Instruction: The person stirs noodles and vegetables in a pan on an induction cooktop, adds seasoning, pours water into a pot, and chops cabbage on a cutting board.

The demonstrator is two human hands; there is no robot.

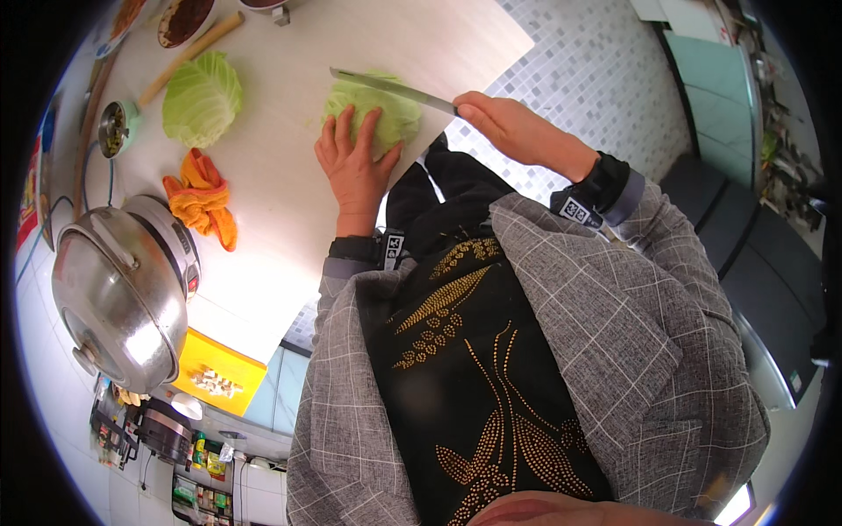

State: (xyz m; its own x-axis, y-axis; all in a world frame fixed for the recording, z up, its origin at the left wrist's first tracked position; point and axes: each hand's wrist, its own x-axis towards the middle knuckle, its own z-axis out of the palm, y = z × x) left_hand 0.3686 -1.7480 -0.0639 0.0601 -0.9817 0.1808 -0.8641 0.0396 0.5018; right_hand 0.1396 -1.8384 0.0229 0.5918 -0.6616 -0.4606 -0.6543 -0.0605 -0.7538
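My left hand (353,161) rests with spread fingers on a piece of green cabbage (395,125) that lies on the pale tabletop (276,177), near its edge. In my right hand (503,128) is the handle of a kitchen knife (401,89). The blade crosses over the far part of the cabbage, just beyond my left fingertips. I cannot tell whether its edge is touching the leaf. Farther left lies a separate cupped cabbage leaf (202,100).
A wooden rolling pin (191,59) and a small cup (117,128) are beyond the loose leaf. An orange cloth (200,199) lies near a large lidded steel pot (118,296). White chopped pieces (216,383) sit on a yellow board (243,368). Bowls (186,20) stand at the far edge.
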